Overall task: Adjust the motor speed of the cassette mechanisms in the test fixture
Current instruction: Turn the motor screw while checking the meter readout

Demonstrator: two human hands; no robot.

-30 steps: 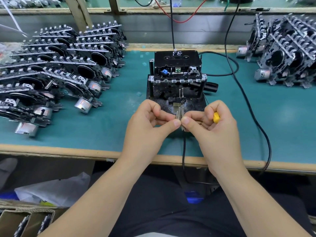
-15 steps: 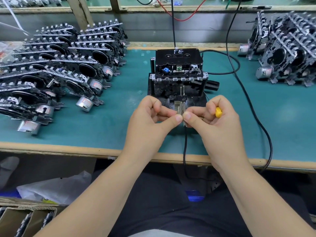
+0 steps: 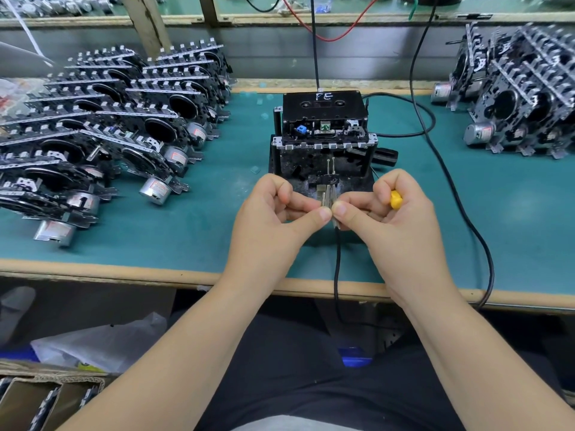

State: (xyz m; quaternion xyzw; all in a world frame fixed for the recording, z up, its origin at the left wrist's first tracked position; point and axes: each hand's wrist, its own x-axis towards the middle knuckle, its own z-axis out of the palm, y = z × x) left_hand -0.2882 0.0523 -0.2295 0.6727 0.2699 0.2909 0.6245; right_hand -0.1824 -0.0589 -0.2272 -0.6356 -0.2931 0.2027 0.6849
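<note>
Little has moved in the past second: both hands stay pinched together at the front of the test fixture [image 3: 323, 157], having drifted only slightly away from the bench edge along with the view.

At far left, cassette mechanisms [image 3: 102, 119] lie in overlapping rows on the green bench mat [image 3: 193, 231], each with a silver motor can at its near end; about ten motors show, though the stack is too dense for a sure count of the mechanisms themselves.

The left hand [image 3: 270, 219] has its fingers curled, thumb and forefinger pinching a thin metal piece [image 3: 327, 197] at the fixture's front. The right hand [image 3: 395, 219] meets it thumb to thumb, pinching the same spot, with a yellow-handled tool [image 3: 395, 199] tucked under its curled fingers; the tool's tip is hidden.

The single black fixture stands at mid-bench, one mechanism clamped in it under a black cassette [image 3: 323, 104] marked "FE". Three black cables [image 3: 448, 188] and one red wire [image 3: 345, 29] run around it; one cable drops over the bench edge between the hands.

At far right sits a second, smaller pile of mechanisms [image 3: 522, 94], with two motors showing.
</note>
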